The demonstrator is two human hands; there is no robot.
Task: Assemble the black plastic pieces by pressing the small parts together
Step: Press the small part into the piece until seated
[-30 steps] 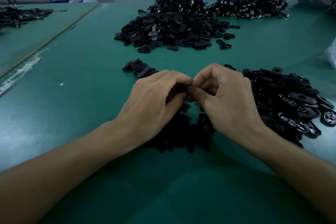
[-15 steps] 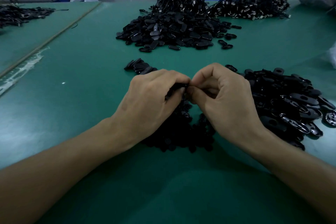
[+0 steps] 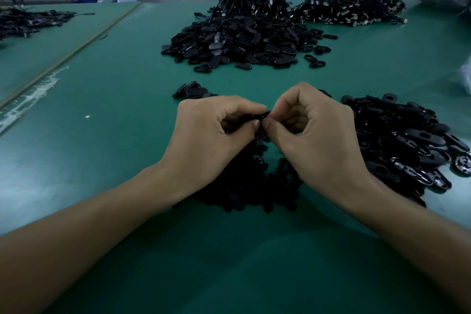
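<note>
Black plastic piece (image 3: pixel 264 115) still in pinch of left hand (image 3: pixel 211 140) and right hand (image 3: pixel 322 143).

Dim, bluish light; soft shadows; wide-angle bending at edges

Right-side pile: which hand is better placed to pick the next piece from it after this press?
Right, probably. The right hand sits directly beside that pile; the left hand is farther off and would have to cross over. Both now pinch the small part between them.
</note>
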